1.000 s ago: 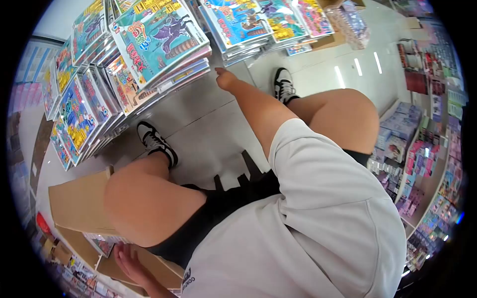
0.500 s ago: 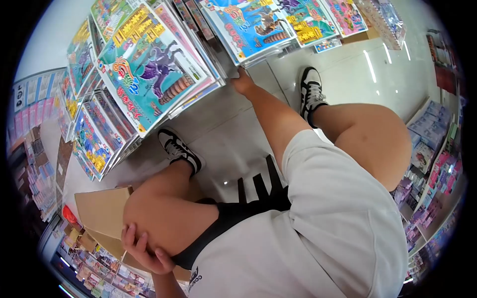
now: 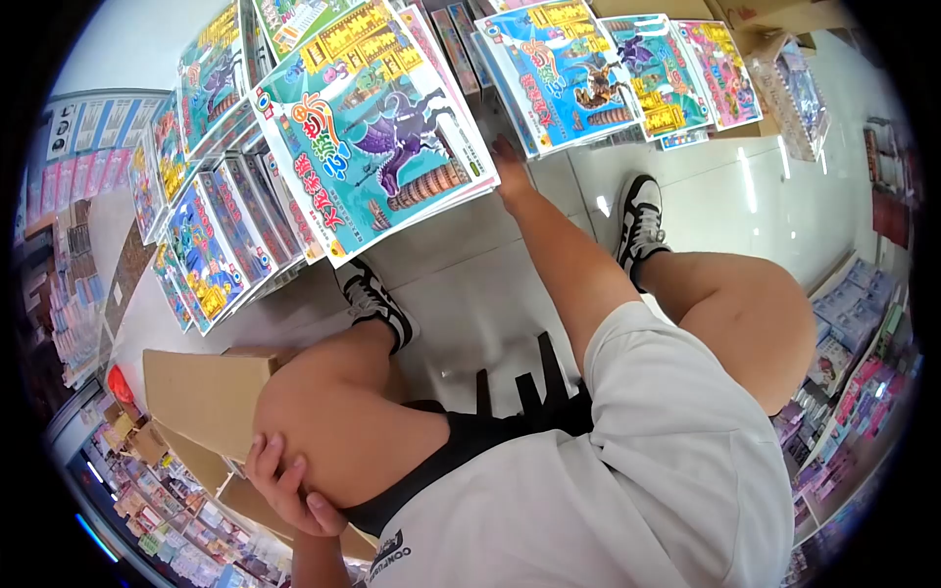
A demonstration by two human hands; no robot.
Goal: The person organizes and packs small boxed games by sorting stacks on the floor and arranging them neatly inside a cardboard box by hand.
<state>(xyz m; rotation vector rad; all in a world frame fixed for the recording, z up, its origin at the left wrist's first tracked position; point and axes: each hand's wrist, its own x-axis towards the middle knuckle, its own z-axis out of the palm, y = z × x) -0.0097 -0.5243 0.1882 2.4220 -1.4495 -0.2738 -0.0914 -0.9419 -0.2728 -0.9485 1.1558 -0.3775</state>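
Note:
My right hand (image 3: pixel 512 178) reaches forward to the right edge of a flat teal package (image 3: pixel 323 127) with a purple dragon and Chinese lettering. Its fingers are partly hidden at that edge and seem closed on it. The teal package tops a stack and looks slightly raised. A blue package (image 3: pixel 529 73) with a brown dragon lies just beyond this hand. My left hand (image 3: pixel 291 487) rests on my left thigh, fingers apart, holding nothing.
Similar packages stand upright in a row (image 3: pixel 235 220) at the left. More flat packages (image 3: pixel 720 73) and a clear-wrapped box (image 3: pixel 789 93) lie at the upper right. An open cardboard box (image 3: pixel 196 392) sits beside my left leg. Stocked shelves (image 3: pixel 853 392) line the right.
The view has shifted, moving most things rightward. The teal package appears larger and nearer, and my right hand is now against its right edge. My left hand stays on my thigh.

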